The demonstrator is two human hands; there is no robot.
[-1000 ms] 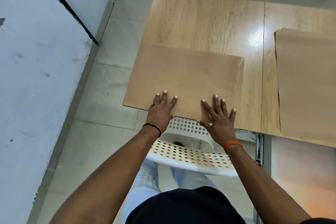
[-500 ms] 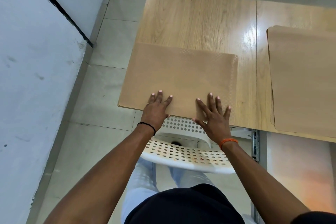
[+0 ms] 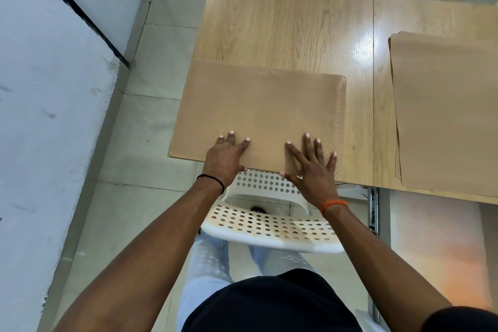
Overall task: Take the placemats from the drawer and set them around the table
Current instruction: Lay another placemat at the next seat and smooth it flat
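The placemat (image 3: pixel 258 113) had shifted slightly on the table (image 3: pixel 285 27); left hand (image 3: pixel 225 156) and right hand (image 3: pixel 314 170) pressed it flat, fingers spread.

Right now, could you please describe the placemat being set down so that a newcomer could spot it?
On the wooden table, look at the near left corner above the white perforated chair. The tan placemat there lies singly under both flat hands, overhanging the table's left edge, unlike the stack at the right.
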